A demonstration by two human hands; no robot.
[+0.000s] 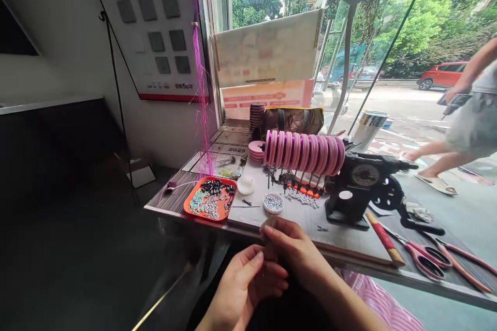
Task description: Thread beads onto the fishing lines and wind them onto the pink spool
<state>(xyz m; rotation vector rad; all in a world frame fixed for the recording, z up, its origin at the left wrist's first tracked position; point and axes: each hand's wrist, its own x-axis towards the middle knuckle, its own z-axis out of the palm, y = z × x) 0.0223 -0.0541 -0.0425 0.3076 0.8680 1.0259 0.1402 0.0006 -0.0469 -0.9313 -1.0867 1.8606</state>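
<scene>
My left hand [246,279] and my right hand [291,245] are close together just in front of the table's near edge. The thumb and fingers of each are pinched together. What they hold is too small and dark to make out. Just beyond them stands a white round dish [273,204] of small silvery beads. To its left lies an orange tray [229,208] with black, turquoise and silver pieces. A hand-cranked black winding machine [355,186] is at the right, with a row of pink spools [305,152] on its shaft. Loose silvery beads [305,198] lie below the spools.
Red-handled scissors [427,258], pliers [466,264] and a red-and-yellow stick [384,238] lie at the right. Purple threads [200,62] hang at the left. A white lump [245,184] sits beside the tray. Outside, a person [473,98] holds a drill [456,103].
</scene>
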